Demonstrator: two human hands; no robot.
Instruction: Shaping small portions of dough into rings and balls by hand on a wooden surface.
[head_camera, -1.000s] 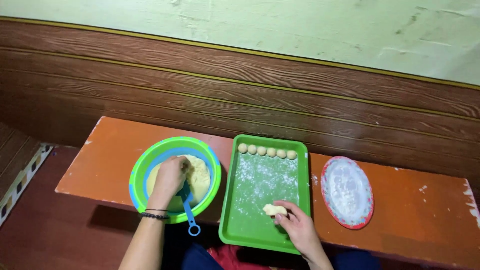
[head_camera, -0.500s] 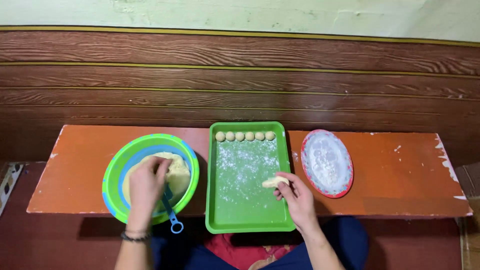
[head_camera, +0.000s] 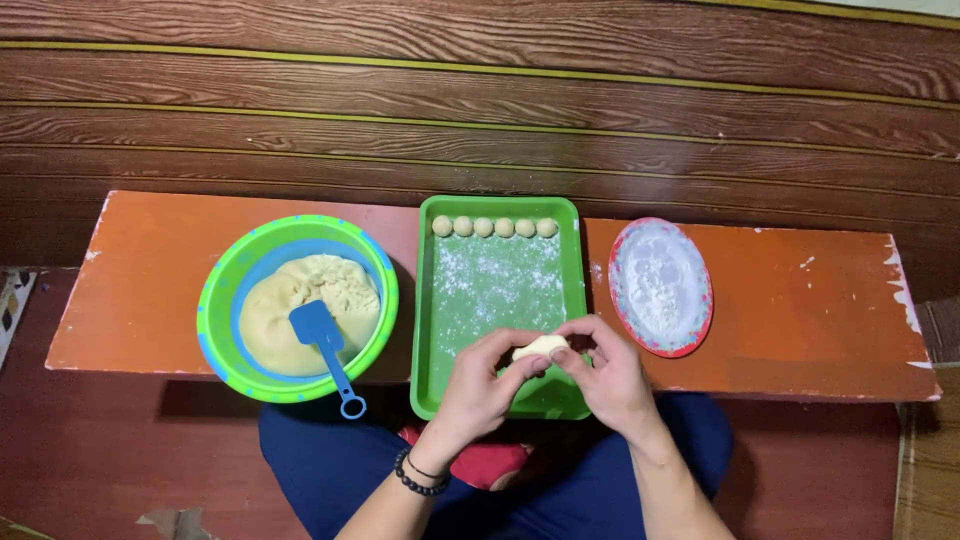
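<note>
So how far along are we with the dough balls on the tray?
Done: five dough balls sit in a row at the far end of the green tray. In hand: the left hand and right hand both hold one dough piece over the tray's near end. Left: the bowl holds a large mass of dough, with a blue scoop in it.

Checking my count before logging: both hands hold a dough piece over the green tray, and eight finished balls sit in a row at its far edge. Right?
Not quite. The head view shows six dough balls, not eight, along the green tray's far edge. The rest holds: left hand and right hand hold the dough piece over it.
</note>
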